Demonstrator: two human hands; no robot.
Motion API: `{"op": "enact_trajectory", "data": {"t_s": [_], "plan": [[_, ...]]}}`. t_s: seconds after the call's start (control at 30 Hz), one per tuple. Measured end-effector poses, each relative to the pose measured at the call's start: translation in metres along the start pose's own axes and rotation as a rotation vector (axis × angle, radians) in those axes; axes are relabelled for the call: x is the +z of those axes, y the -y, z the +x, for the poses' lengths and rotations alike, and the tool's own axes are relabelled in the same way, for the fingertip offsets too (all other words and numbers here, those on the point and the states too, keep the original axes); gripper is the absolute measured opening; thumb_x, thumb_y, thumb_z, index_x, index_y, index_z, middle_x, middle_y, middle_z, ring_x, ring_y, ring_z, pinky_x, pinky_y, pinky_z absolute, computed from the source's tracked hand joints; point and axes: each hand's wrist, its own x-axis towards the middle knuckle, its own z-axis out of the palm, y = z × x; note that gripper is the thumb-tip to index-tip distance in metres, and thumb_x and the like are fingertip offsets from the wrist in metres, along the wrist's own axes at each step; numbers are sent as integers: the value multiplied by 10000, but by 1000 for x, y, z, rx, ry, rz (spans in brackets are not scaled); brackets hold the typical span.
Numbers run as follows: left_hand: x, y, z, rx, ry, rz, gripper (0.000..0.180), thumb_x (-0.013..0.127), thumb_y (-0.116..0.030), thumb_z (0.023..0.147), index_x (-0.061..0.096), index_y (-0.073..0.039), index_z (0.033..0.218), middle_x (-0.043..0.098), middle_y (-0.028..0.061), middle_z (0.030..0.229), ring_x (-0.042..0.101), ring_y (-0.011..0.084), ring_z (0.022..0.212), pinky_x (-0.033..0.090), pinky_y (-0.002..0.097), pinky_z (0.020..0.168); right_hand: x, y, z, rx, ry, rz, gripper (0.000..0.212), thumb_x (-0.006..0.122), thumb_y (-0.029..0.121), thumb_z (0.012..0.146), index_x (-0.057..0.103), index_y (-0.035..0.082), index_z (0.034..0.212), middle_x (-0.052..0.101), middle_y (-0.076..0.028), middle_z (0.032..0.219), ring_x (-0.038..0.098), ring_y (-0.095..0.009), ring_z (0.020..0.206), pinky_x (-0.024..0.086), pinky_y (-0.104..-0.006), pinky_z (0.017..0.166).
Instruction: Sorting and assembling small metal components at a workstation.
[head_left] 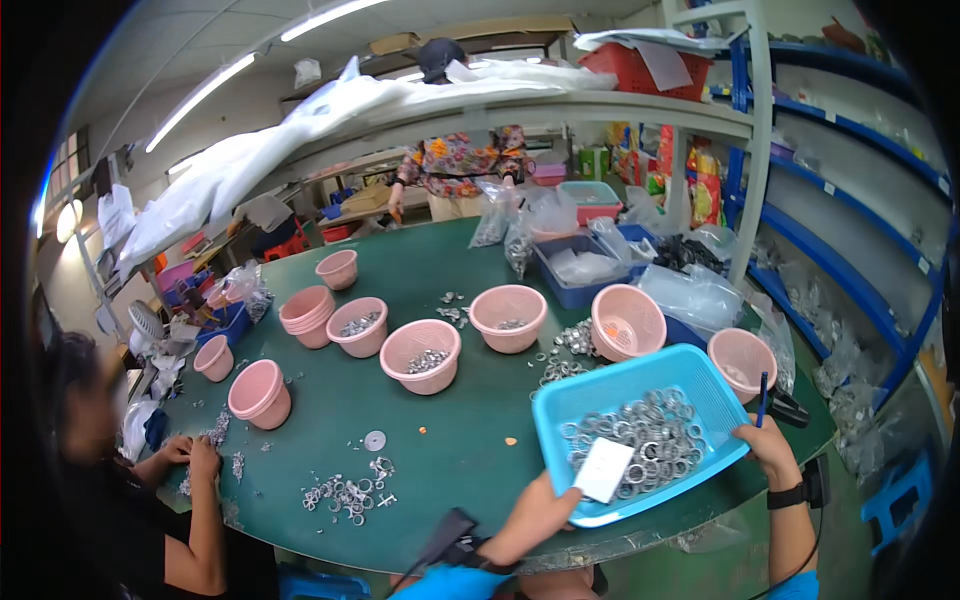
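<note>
Basin (pixel 590 390), bright blue and rectangular, sits over the near edge of the green bench (pixel 450 440) in front of the person, and serves as the clock centre here, with twelve pointing away. Many grey metal rings (pixel 650 435) lie loose inside it, and a white card (pixel 606 468) rests on them toward seven o'clock.

At eight o'clock the left hand (pixel 538 512) is closed on the basin's near corner, its thumb against the card; whether it also pinches the card, I cannot tell. At three o'clock the right hand (pixel 770 447) grips a blue pen (pixel 762 398) pointing upward, its fingertips at the rim.

Just beyond the rim, a pink bowl (pixel 622 325) tilts at twelve and another pink basket (pixel 740 362) stands at two. Loose rings (pixel 560 370) are scattered near ten to eleven. Farther out toward ten, two pink tubs (pixel 420 375) hold small metal parts. Between eight and nine, well apart from the basin, a heap of metal pieces (pixel 350 495) lies beside a flat grey disc (pixel 375 440). Near nine, a co-worker (pixel 205 465) has both hands at small parts along the bench edge.
</note>
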Motion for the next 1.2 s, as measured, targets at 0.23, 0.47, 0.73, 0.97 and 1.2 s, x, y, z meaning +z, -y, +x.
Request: {"op": "enact_trajectory", "data": {"t_s": [0.23, 0.47, 0.73, 0.97, 1.2], "plan": [[44, 45, 38, 30, 7, 349, 465, 497, -210, 740, 333, 19, 1110, 549, 166, 840, 561, 194, 588, 454, 271, 505, -27, -55, 20, 82, -104, 168, 72, 508, 106, 708, 495, 36, 692, 420, 16, 503, 345, -62, 369, 222, -191, 327], [35, 45, 36, -7, 193, 212, 569, 507, -271, 753, 242, 5, 1175, 543, 143, 854, 547, 154, 662, 440, 271, 528, -10, -69, 19, 323, -130, 501, 100, 521, 132, 706, 432, 87, 695, 363, 6, 510, 307, -86, 364, 227, -220, 332], [56, 28, 2, -100, 101, 172, 475, 491, -304, 753, 384, 11, 1092, 568, 163, 771, 560, 264, 674, 428, 332, 635, -4, -52, 22, 131, -114, 564, 64, 463, 58, 670, 401, 74, 682, 355, 14, 514, 300, -63, 372, 241, -205, 334], [64, 15, -3, -126, 153, 216, 455, 527, -313, 718, 434, 12, 1022, 558, 211, 775, 548, 339, 726, 425, 394, 618, 6, -60, 46, 161, -176, 588, 87, 480, 116, 706, 404, 74, 712, 362, 16, 517, 306, -79, 391, 255, -212, 365], [-42, -20, -3, 89, 117, 361, 258, 498, -212, 775, 536, -17, 939, 591, 106, 772, 565, 177, 663, 439, 273, 603, 8, -69, 9, -38, -247, 265, 209, 464, 252, 796, 492, 47, 766, 344, 44, 447, 272, -46, 330, 189, -176, 309]]}}
